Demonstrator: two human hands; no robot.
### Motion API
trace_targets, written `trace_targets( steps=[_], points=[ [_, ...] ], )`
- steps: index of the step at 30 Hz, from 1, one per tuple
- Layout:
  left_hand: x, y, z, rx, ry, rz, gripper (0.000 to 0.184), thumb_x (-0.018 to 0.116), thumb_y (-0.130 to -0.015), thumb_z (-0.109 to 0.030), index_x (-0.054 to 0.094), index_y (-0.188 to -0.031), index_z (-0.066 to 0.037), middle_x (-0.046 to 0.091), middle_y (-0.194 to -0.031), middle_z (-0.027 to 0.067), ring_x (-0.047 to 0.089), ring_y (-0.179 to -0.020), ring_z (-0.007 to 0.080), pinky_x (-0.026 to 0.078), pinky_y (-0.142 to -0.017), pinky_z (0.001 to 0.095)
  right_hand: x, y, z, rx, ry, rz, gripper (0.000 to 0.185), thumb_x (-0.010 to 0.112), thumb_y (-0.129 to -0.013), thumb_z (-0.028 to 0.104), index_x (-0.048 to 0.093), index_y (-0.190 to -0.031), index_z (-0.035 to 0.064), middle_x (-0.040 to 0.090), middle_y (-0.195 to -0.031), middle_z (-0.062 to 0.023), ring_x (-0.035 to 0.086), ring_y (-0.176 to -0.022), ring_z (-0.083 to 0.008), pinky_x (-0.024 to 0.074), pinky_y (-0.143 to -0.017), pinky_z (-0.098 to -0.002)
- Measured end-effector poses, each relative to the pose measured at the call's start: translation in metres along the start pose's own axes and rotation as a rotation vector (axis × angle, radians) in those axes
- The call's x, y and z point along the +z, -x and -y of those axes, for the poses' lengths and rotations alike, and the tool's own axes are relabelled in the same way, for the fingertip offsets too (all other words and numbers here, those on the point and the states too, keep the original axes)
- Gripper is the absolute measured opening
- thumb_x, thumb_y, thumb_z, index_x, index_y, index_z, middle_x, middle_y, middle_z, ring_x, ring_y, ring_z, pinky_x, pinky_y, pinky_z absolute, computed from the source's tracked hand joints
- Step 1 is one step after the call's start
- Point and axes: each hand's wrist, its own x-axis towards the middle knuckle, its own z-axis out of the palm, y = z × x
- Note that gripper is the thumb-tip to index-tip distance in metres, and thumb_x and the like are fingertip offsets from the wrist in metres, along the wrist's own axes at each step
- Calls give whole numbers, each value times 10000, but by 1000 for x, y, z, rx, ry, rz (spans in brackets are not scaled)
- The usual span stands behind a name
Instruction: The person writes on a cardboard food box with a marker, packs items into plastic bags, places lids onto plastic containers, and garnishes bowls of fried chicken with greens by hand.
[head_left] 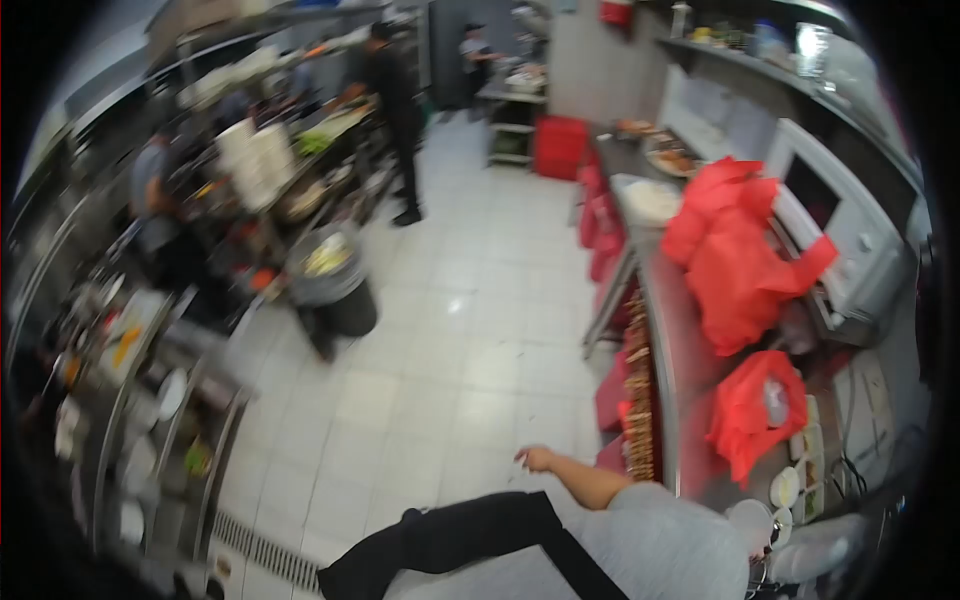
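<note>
My right hand [536, 459] reaches out in front of my grey shirt, over the white tiled floor [455, 375]. Its fingers are loosely bent, with the tips apart, and I see nothing held in it. It touches nothing; the steel counter [688, 425] is the nearest surface, off to the right. On that counter lie a large red plastic bag [735, 265] and a smaller red plastic bag [755, 410]. My black apron [450, 535] crosses the bottom of the view. My left hand is out of sight.
A lined trash bin [345, 300] stands left of the aisle. A co-worker in black [392, 100] and another in grey [160, 200] stand along the left work line. A white microwave [835, 215] sits on the right. Farther back is a red bin [560, 148].
</note>
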Motion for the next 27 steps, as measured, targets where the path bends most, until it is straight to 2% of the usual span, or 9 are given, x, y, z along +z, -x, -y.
trace_targets(
  steps=[1, 2, 11, 14, 17, 19, 21, 23, 27],
  points=[
    [-5, -27, -27, 22, -40, 76, 527, 677, -721, -151, 510, -1203, -21, 459, -1276, 218, 452, -1180, 355, 365, -987, 430, -14, 28, -6, 245, -121, 49, 402, 566, -745, 73, 614, -1135, 159, 685, -849, -91, 621, -578, -166, 486, -458, -305],
    [-11, -53, -57, 44, -76, 136, 521, 674, -725, -160, 512, -1200, -19, 466, -1269, 217, 458, -1174, 353, 370, -981, 429, -10, 45, -38, 253, -193, -31, 395, 552, -745, 136, 619, -1133, 176, 626, -641, -106, 583, -486, -202, 477, -430, -349],
    [-28, -274, -308, 337, -349, 386, 490, 646, -761, -243, 534, -1173, -4, 527, -1210, 204, 511, -1119, 342, 422, -931, 417, -46, 96, -113, 785, -269, -8, 317, 525, -797, 123, 644, -1090, 142, 628, -697, -109, 588, -549, -169, 480, -465, -328],
    [-28, -338, -403, 508, -449, 416, 486, 636, -772, -271, 542, -1164, 1, 547, -1191, 200, 528, -1101, 338, 439, -914, 414, -73, 55, -100, 755, -348, -179, 299, 515, -816, 118, 648, -1083, 138, 626, -715, -109, 588, -569, -156, 480, -471, -320],
    [3, -410, -517, 1019, -602, 354, 487, 627, -784, -299, 549, -1155, 7, 568, -1171, 195, 546, -1082, 335, 456, -897, 410, -112, 1, -89, 625, -377, -428, 283, 506, -835, 113, 652, -1076, 134, 625, -732, -109, 588, -590, -144, 480, -477, -313],
    [64, -441, -618, 1166, -146, 390, 462, 630, -790, -324, 575, -1129, -16, 598, -1102, 186, 572, -1034, 312, 475, -860, 394, -153, -13, -88, 280, -886, -573, 298, 528, -834, 67, 628, -1109, 124, 623, -805, -79, 575, -604, -129, 479, -471, -301],
    [23, -320, -760, 926, 69, 540, 433, 669, -783, -261, 564, -1150, -56, 622, -1041, 170, 598, -971, 264, 486, -808, 345, -222, -8, -40, 370, -764, -528, 341, 575, -812, 75, 603, -1148, 127, 633, -827, -76, 603, -653, -155, 511, -566, -312],
    [68, -312, -847, 1124, 212, 650, 414, 650, -810, -217, 542, -1180, -64, 617, -1004, 146, 592, -936, 227, 489, -788, 336, -268, -7, -41, 377, -372, -488, 315, 567, -871, 143, 581, -1183, 102, 649, -857, -73, 608, -730, -128, 496, -655, -273],
    [86, -213, -977, 1233, 229, 960, 448, 656, -819, -220, 510, -1219, -82, 609, -1042, 154, 585, -966, 232, 485, -807, 346, -376, -2, -51, 437, -393, -454, 377, 607, -819, 199, 580, -1187, 123, 653, -900, -130, 625, -791, -208, 502, -707, -345]
  ],
)
